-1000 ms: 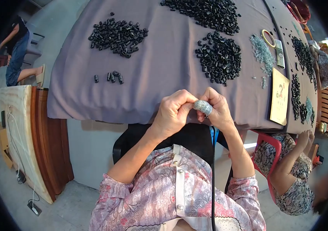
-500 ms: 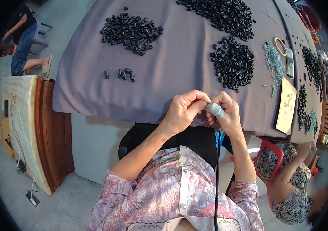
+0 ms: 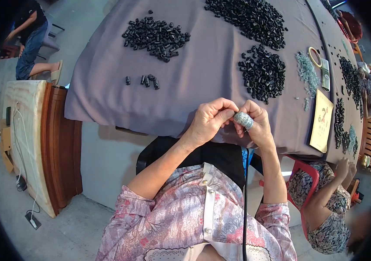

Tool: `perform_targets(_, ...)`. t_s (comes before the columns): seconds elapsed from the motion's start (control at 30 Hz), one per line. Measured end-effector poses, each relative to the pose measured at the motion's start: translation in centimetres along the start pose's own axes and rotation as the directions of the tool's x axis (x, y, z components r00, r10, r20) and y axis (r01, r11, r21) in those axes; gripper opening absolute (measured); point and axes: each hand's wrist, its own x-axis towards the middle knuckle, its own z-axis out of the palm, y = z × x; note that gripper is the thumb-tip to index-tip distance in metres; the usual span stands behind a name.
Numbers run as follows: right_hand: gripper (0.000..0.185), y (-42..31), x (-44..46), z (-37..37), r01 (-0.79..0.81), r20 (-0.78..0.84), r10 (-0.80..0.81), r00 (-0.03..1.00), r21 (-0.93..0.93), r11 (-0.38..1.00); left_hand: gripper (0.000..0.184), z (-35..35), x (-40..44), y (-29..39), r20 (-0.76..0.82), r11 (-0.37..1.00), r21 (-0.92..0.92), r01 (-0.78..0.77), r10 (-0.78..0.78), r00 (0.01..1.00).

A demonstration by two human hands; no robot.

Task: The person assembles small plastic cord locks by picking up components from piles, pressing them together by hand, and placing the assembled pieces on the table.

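Note:
My left hand [image 3: 212, 119] and my right hand [image 3: 255, 122] meet over the table's front edge, fingertips pinched close together. A speckled grey wrap [image 3: 243, 119] covers my right thumb. Whatever lies between my fingertips is too small and hidden to make out. Beyond my hands sits a pile of small black cylindrical pieces [image 3: 262, 73]. Several separate black pieces [image 3: 150, 79] lie to the left, nearer the edge than another black pile [image 3: 157, 38].
A larger black pile [image 3: 250, 19] lies at the back. To the right are small clear pieces [image 3: 308, 74], a tape roll [image 3: 314, 56] and a yellow booklet [image 3: 321, 122]. A person [image 3: 324, 204] sits at the right; another person [image 3: 32, 37] is at the far left beside a wooden cabinet [image 3: 63, 148].
The view has shifted slightly. My hands stay pinched together in nearly the same place. The seated person's hands at the right have moved a little.

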Motion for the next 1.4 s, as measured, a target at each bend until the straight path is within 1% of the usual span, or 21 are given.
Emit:
perform_targets(0.1,0.017,0.3,-0.1,0.8,0.052,-0.101,-0.058,0.993,-0.063,0.997,0.010,-0.1,0.2,-0.2,0.005,0.999,-0.043,-0.015,0.016,1.000)
perform_targets(0.2,0.019,0.3,-0.1,1.2,0.066,-0.119,-0.078,0.990,-0.102,0.993,0.009,-0.2,0.1,-0.2,-0.004,0.997,-0.077,-0.008,0.007,1.000)
perform_targets(0.3,0.021,0.9,0.0,1.6,0.124,-0.159,-0.145,0.977,-0.137,0.983,0.009,-0.2,0.0,0.2,-0.022,0.998,-0.065,0.023,-0.025,0.999)
perform_targets(0.4,0.023,1.0,0.1,2.0,0.138,-0.181,-0.165,0.970,-0.154,0.978,0.008,-0.3,-0.2,0.4,-0.017,0.991,-0.136,0.011,-0.013,1.000)
perform_targets(0.43,0.023,1.0,0.1,2.0,0.135,-0.180,-0.158,0.971,-0.133,0.982,0.008,-0.3,-0.1,-0.2,-0.039,0.994,-0.105,-0.017,0.013,0.999)
perform_targets(0.53,0.023,0.8,0.0,1.9,0.139,-0.156,-0.163,0.974,-0.149,0.979,0.007,-0.3,-0.2,-0.1,-0.048,0.999,-0.033,0.002,-0.004,0.999)
perform_targets(0.57,0.022,0.8,0.0,2.0,0.139,-0.164,-0.161,0.973,-0.140,0.980,0.006,-0.2,-0.3,0.0,-0.060,0.999,0.018,-0.029,0.030,0.998)
perform_targets(0.67,0.022,0.8,-0.1,2.1,0.130,-0.185,-0.156,0.970,-0.145,0.981,0.006,-0.1,-0.3,0.2,-0.050,0.995,0.052,-0.084,0.087,0.995)
perform_targets(0.77,0.021,0.8,-0.1,2.2,0.097,-0.204,-0.133,0.970,-0.176,0.980,0.007,-0.2,-0.2,-0.6,-0.059,0.993,0.098,-0.069,0.075,0.995)
perform_targets(0.87,0.019,0.5,0.0,2.5,0.065,-0.202,-0.098,0.975,-0.161,0.985,0.009,-0.1,-0.1,0.7,-0.043,0.996,-0.094,-0.006,0.002,0.999)
perform_targets(0.93,0.017,0.7,0.1,2.4,0.091,-0.191,-0.117,0.975,-0.140,0.986,0.010,-0.2,0.0,0.6,-0.029,0.994,-0.108,0.001,-0.004,1.000)
perform_targets(1.03,0.016,0.8,-0.1,2.2,0.117,-0.171,-0.153,0.973,-0.207,0.971,0.010,-0.5,0.2,0.0,0.001,0.997,-0.073,0.021,-0.021,1.000)
perform_targets(1.13,0.016,0.7,-0.1,2.2,0.145,-0.178,-0.183,0.967,-0.206,0.968,0.011,-0.5,0.0,-0.1,0.008,0.997,-0.055,0.056,-0.056,0.998)
perform_targets(1.17,0.017,0.7,-0.1,2.2,0.115,-0.193,-0.140,0.971,-0.136,0.984,0.012,-0.5,0.1,0.0,0.005,0.996,-0.062,0.068,-0.068,0.998)
perform_targets(1.3,0.017,0.9,-0.1,2.1,0.107,-0.211,-0.112,0.971,-0.036,0.994,0.012,-0.8,0.3,0.1,0.019,0.984,-0.137,0.110,-0.108,0.994)
perform_targets(1.4,0.017,0.7,-0.1,2.2,0.127,-0.230,-0.135,0.964,-0.050,0.991,0.013,-0.8,0.3,0.2,0.022,0.975,-0.177,0.135,-0.133,0.991)
